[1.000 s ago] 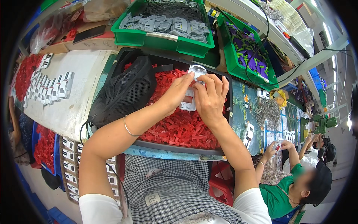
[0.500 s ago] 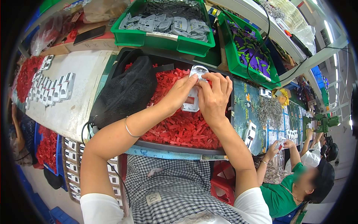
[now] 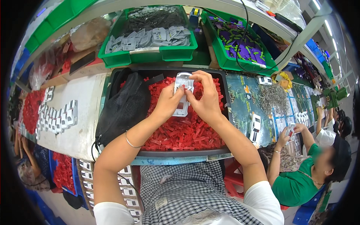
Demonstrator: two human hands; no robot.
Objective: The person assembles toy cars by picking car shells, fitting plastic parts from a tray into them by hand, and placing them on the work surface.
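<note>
Over a black rectangular plastic tray (image 3: 176, 153) of small red plastic strips (image 3: 183, 137), the worker's white plastic car-shaped shell (image 3: 183, 81) is pointing lengthwise away from them, between both hands. The left hand (image 3: 167, 100) is pinching its left side; the right hand (image 3: 206, 98), half-curled, is touching its right side, equally near.

On the bench (image 3: 240, 114), a tray (image 3: 187, 153) of plastic strips (image 3: 176, 137) lies before the person, a mesh bag (image 3: 129, 107) across its left end. Above the strips, between the fingers (image 3: 205, 77) of both hands, is a toy car shell (image 3: 181, 109). Behind the tray stand a left bin (image 3: 117, 60) and a right bin (image 3: 231, 62). Left lie clustered toy car bodies (image 3: 60, 120); right, a single toy car (image 3: 255, 127), with tangled wire pieces (image 3: 273, 96) beyond it.
</note>
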